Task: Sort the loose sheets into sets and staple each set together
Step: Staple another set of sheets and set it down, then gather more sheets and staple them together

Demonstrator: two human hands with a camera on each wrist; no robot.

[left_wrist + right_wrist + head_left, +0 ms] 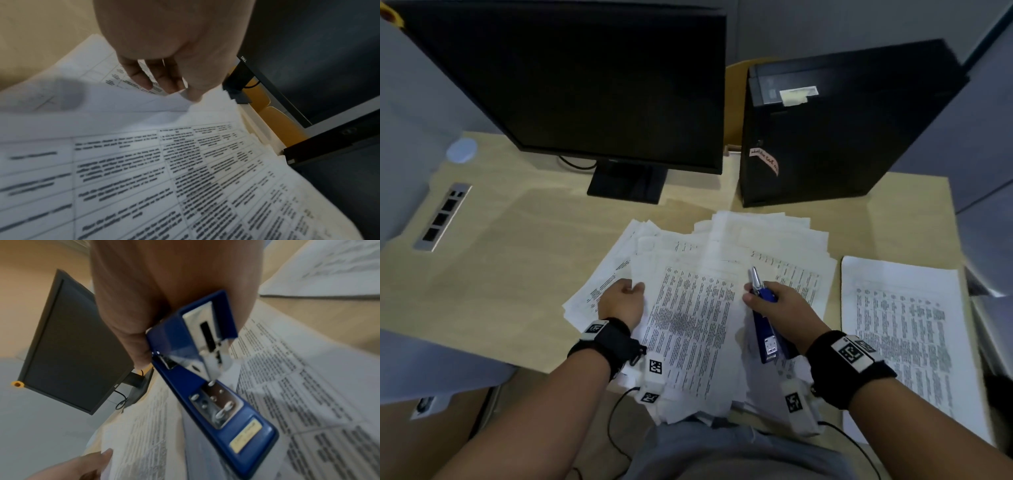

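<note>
— Gripped in the right hand [782, 310] is a blue metal stapler [768, 329], swung open, with its chrome staple arm pointing away from the person and its blue base running back toward the wrist, above the papers.

— And the left hand [621, 301]?

— It pinches the edge of a white printed sheet [688, 325] between thumb and fingertips [162, 81]; the left wrist view shows that edge lifted off the pages below.

— Where do the papers lie?

— A loose, fanned heap of white printed sheets [767, 240] covers the near middle of the light wooden desk [517, 246], and its near edge hangs over the desk front toward the person's lap. A separate flat stack of printed sheets [900, 308] sits to the right, apart from the heap.

— Anything behind?

— A black computer monitor [585, 85] on its stand, dark, and to its right a black computer tower [842, 130] with a pink label on its side. A silver socket strip [443, 217] is set into the desk at the left.
</note>
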